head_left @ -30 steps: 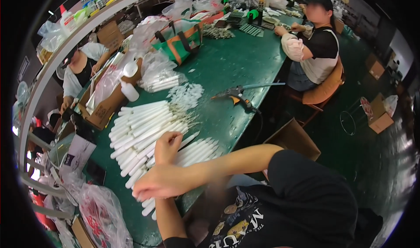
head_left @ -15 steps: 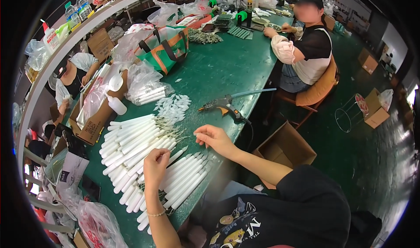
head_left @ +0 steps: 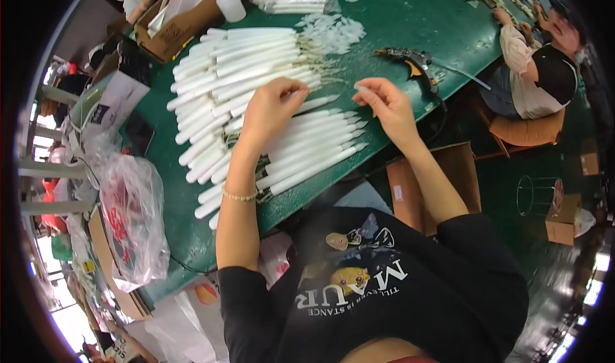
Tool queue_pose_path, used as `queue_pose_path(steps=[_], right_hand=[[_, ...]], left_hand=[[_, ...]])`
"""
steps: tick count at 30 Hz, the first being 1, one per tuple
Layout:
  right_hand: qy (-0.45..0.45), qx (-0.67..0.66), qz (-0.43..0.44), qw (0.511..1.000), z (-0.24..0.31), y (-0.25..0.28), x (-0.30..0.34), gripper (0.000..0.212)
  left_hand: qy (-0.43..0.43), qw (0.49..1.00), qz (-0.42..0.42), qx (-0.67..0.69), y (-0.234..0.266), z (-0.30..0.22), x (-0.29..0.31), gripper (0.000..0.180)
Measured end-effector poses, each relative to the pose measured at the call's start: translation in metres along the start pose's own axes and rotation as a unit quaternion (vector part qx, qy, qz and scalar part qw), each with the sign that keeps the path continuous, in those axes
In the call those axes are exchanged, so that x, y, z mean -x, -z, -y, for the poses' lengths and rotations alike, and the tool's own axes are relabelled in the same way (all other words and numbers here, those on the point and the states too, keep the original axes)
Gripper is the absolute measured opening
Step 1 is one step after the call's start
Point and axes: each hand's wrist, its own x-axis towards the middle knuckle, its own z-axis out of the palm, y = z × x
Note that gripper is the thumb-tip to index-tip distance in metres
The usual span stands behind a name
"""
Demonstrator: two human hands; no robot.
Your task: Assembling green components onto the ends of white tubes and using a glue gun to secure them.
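Both of my hands are over the green table among white taper candles. My left hand (head_left: 275, 110) is closed in a pinch above the candle pile (head_left: 230, 75); its fingertips hide what they may hold. A taper candle with a pointed flame tip (head_left: 320, 102) shows beside it, and I cannot tell whether the hand grips it. My right hand (head_left: 387, 110) pinches a small whitish piece (head_left: 360, 88), apart from the left. Below the hands, a row of flame-tipped candles (head_left: 320, 155) lies side by side. Thin wires stick out of the pile's right ends.
Loose translucent flame-shaped tips (head_left: 330, 33) lie beyond the pile. A glue gun (head_left: 410, 61) with a blue stick rests to the right. An open cardboard box (head_left: 458, 164) stands below the table edge. A co-worker (head_left: 538, 75) sits at far right. Plastic bags (head_left: 131, 216) are at left.
The view has tilted down and turned, so the table and candles appear higher and more of my shirt shows. Both hands keep their pinched poses over the same candles.
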Motion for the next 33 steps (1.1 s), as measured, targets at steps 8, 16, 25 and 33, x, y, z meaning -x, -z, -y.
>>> queue_pose_path(steps=[8,16,25,33], right_hand=[[0.099,0.288,0.119,0.945,0.034,0.000,0.023,0.014],[0.085,0.287,0.137,0.944,0.039,0.002,0.023,0.015],[-0.002,0.070,0.055,0.996,-0.001,-0.009,-0.033,0.016],[-0.022,-0.103,0.065,0.992,-0.020,-0.020,-0.039,0.019]], left_hand=[[0.019,0.999,0.017,0.034,0.001,0.005,0.004,0.020],[0.012,0.999,0.009,0.032,0.001,0.004,0.004,0.019],[-0.022,1.000,0.009,0.012,-0.004,0.009,-0.003,0.019],[0.016,0.997,0.021,0.075,0.001,-0.001,0.003,0.013]])
